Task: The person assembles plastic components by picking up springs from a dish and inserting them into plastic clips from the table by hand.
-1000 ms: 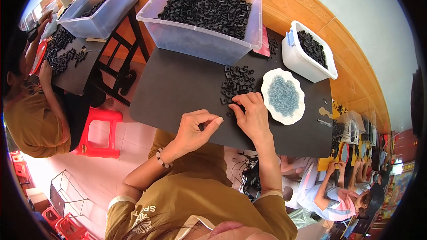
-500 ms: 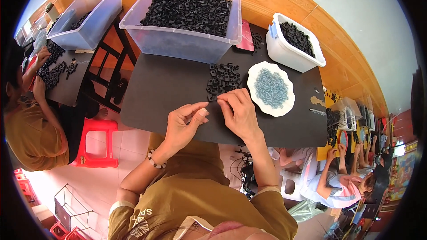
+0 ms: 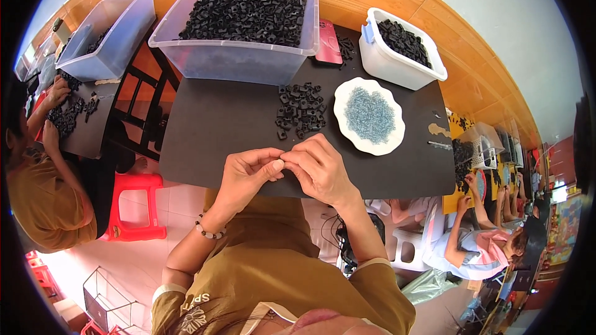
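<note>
At mid-frame the left hand (image 3: 245,174) and right hand (image 3: 320,167) meet fingertip to fingertip, both pinched narrow over something too small to make out. They hover above the near edge of a black mat (image 3: 223,124), just below a loose pile of black parts (image 3: 300,109). From left to right lie a clear bin (image 3: 108,40), a big tub (image 3: 239,59) of black parts, a white dish (image 3: 369,116) of blue-grey beads and a white box (image 3: 397,62), with other people cut off at both edges.
</note>
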The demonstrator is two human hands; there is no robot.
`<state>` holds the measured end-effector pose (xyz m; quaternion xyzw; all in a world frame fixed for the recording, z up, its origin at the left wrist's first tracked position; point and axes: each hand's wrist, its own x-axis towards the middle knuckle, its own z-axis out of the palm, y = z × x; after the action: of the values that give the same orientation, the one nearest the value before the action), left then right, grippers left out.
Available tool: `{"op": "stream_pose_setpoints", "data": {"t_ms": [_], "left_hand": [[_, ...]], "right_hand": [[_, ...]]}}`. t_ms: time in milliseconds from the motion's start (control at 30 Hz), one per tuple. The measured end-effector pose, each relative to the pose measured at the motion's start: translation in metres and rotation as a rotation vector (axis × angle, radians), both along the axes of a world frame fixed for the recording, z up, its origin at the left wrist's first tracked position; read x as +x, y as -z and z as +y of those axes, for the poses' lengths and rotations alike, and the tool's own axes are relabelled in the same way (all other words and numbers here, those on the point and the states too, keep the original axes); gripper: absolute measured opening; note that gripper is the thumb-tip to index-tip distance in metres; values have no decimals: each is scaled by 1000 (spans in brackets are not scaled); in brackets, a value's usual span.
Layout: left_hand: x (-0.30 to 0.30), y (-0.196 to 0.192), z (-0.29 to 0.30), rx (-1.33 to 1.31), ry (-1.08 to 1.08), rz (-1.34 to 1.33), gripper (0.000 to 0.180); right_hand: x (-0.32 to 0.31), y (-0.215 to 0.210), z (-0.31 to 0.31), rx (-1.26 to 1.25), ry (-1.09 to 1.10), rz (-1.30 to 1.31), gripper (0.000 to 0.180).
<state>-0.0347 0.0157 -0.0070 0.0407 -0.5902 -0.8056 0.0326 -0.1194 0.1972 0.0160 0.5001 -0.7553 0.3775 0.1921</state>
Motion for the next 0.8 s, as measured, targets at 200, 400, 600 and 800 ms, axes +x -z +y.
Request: {"op": "stream_pose_setpoints", "data": {"t_ms": [200,400,600,800], "left_hand": [[1,-3,2,74,8,-22,23],[7,-5,2,40,-68,-29,22],[8,-11,2,37,-47,-39,20],[11,-8,3,19,-2,-68,22]], "right_hand": [[0,-6,9,-58,-1,-85,28],[-27,-15,58,6,440,-135,15],[-49,-25,122,176,803,-259,10],[-55,-19,121,185,733,-286,14]]}}
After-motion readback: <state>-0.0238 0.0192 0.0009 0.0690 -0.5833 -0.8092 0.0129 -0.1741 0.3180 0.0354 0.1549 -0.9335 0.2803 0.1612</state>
